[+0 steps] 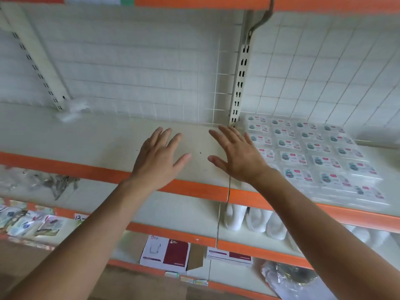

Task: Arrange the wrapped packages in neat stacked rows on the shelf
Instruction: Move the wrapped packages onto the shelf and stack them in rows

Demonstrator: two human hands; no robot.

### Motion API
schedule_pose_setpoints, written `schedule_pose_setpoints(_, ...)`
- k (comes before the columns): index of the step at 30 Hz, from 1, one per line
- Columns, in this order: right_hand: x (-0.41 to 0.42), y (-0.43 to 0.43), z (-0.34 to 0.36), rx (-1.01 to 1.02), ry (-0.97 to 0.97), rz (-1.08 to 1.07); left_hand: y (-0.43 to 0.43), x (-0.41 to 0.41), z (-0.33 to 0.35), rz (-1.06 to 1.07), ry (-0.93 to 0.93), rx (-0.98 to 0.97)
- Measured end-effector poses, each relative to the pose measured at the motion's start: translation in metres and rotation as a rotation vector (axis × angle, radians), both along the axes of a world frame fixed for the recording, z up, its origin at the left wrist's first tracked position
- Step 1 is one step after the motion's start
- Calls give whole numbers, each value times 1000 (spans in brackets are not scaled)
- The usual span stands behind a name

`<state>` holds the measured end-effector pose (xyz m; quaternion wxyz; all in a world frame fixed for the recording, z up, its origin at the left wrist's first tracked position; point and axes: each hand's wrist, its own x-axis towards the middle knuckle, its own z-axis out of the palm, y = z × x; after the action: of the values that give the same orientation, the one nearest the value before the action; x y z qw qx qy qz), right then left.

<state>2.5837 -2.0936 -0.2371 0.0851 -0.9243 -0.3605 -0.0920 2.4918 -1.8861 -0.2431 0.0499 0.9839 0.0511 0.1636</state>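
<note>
Nearest the camera, on a lower shelf, lay a white-and-maroon box (pixel 165 253), and one tier above it to the right stood a row of white items (pixel 255 219), too blurred to identify. Both bare forearms reached up and forward over the orange edge strip (pixel 65 167) of the shelf (pixel 86 135). The left hand (pixel 159 156) was palm down, fingers straight and fanned apart, thumb out to the right, holding nothing. The right hand (pixel 236 154) mirrored it just beside, fingers spread, thumb out to the left, also holding nothing. The two thumbs were near but apart. Whether either palm touched the shelf surface or hovered over it could not be told from this angle. The wrapped packages (pixel 313 156) lay to the right of the right hand on the same shelf, in flat stacked rows running front to back, the nearest row just beside its little finger. Farther back, crumpled clear plastic (pixel 71 111) sat at the left rear, before the wire grid back panel (pixel 151 72) and a slotted upright (pixel 240 83).
</note>
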Motion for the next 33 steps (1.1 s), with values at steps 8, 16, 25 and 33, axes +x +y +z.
schedule_pose_setpoints(8,-47,180,2,-25,40,60,161,-61,6,120,45,-60)
schedule_pose_setpoints(16,-57,318,-14,-64,68,146,275,-89,-3,233,101,-65)
schedule_pose_setpoints(25,1,458,-45,-59,139,198,385,-50,-23,304,158,-68)
schedule_pose_setpoints(33,55,561,-49,-28,158,180,478,8,-31,308,123,-145)
